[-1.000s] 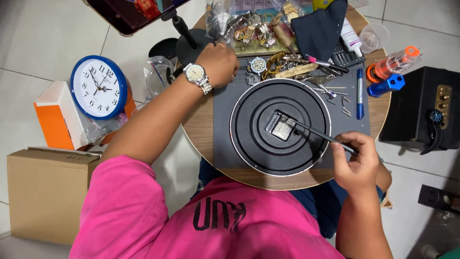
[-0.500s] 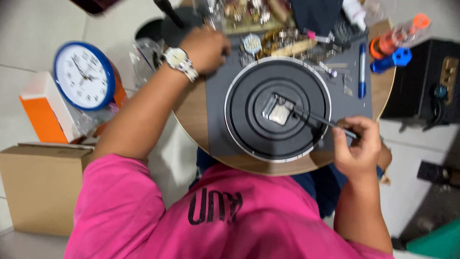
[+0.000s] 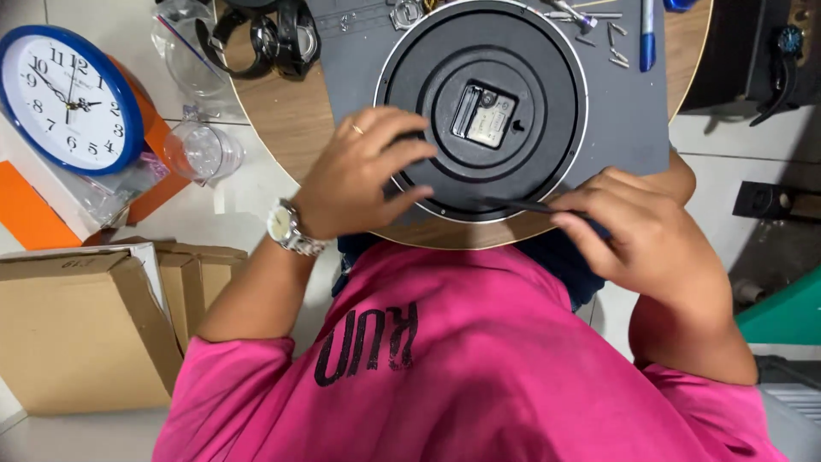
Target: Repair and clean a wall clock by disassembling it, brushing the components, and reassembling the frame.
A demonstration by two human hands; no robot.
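Two bare hands now close on the black round clock (image 3: pixel 483 107) lying face down on a grey mat (image 3: pixel 629 111) at the upper centre of the frame, where a second ago only one was near it. The left hand (image 3: pixel 359 175), with a ring on one finger and a metal wristwatch (image 3: pixel 286 229) on the wrist, has come back from the clutter at the far side of the round wooden table (image 3: pixel 286 120) and rests on the clock's lower left edge, fingers (image 3: pixel 402 154) spread and curled over the rim, gripping it. The right hand (image 3: pixel 641 231), at the right centre, pinches a slim dark tool (image 3: pixel 522 205), and the tool has left the pale movement box (image 3: pixel 483 115) at the clock's centre; its tip now lies along the lower rim, touching or just above it, which cannot be told. Judged from this, the work has shifted from the movement to the clock's edge, with the left hand steadying the case. The view has also drawn closer, cutting off the far table. At the upper left of the frame a blue-rimmed wall clock (image 3: pixel 68 94) leans on an orange and white box (image 3: pixel 34 205), and a brown carton (image 3: pixel 81 329) sits at the lower left. A blue pen (image 3: pixel 647 34) lies on the mat at the upper right, well apart from both hands.
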